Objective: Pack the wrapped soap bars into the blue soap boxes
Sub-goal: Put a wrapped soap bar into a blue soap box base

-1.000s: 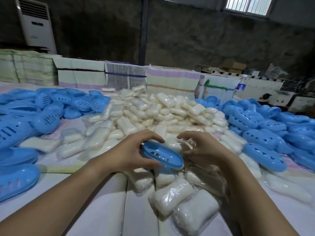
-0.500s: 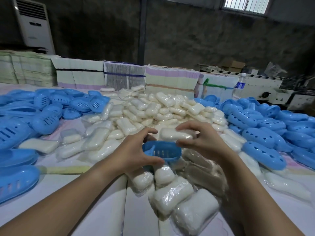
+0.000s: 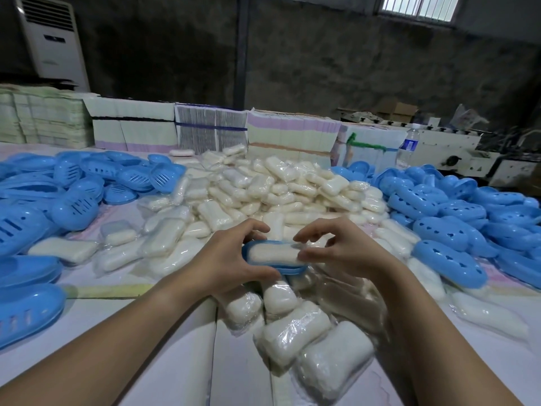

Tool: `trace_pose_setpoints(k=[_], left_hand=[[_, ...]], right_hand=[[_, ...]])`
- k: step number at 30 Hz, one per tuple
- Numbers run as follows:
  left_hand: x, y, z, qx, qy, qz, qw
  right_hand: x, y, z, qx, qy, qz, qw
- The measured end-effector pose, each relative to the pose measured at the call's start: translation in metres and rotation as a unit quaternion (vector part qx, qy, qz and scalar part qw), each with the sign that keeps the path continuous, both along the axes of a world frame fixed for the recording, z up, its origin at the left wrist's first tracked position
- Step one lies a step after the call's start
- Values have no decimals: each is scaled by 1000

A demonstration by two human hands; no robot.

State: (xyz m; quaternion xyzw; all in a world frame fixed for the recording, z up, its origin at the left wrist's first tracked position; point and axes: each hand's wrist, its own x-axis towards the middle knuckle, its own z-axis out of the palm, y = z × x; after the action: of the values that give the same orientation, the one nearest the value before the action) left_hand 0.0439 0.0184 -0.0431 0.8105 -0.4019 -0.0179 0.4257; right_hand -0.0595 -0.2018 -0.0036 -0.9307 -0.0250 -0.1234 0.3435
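We had the blue box half cupped in the left hand above the counter, the wrapped soap bar lying in it, right hand pinching its end, and reckoned a flat, even press should seat it.

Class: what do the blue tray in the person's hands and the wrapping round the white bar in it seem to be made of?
Oval blue soap-box half, held by the left hand: apparently moulded plastic, smooth and slightly glossy, uniform in colour. Clear wrapper on the white soap bar, pinched by the right hand: probably thin plastic film, judging by its creases and shiny glints.
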Motion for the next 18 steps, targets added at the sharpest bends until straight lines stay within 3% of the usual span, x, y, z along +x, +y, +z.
trace_pose_setpoints(k=[13, 16, 18], left_hand=[[-1, -1, -2, 3, -20, 8, 1000], [-1, -1, -2, 0, -25, -4, 1000], [0, 1, -1, 11, -31, -15, 999]], right_hand=[[2, 5, -6, 4, -36, -23, 999], [-3, -5, -2, 22, -76, -114, 990], [-14, -25, 1, -27, -88, -194, 977]])
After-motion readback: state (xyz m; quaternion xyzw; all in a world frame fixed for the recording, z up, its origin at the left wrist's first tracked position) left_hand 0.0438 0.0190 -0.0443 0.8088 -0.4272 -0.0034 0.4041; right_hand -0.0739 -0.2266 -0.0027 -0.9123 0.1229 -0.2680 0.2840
